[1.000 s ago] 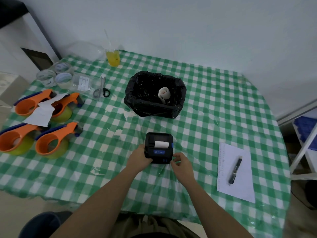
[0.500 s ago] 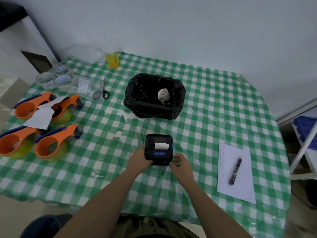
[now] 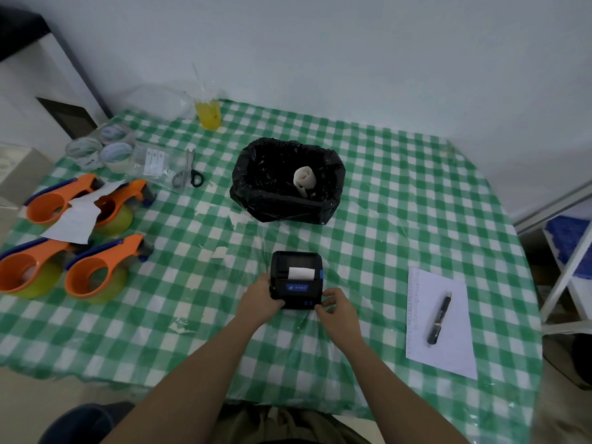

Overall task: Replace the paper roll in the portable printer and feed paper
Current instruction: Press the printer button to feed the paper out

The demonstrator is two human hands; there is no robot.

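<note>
A small black portable printer lies flat on the green checked tablecloth, near the front middle. A short strip of white paper sticks out of its slot. My left hand grips the printer's left near corner. My right hand holds its right near corner, fingers by the blue buttons. A curled white paper roll lies inside the black-lined bin behind the printer.
Several orange tape dispensers and a paper scrap stand at the left. Scissors, tape rolls and a yellow drink sit at the back left. A written sheet with a pen lies at the right.
Both hands stay on the printer's near corners. The view has shifted slightly; nothing else has visibly moved.
</note>
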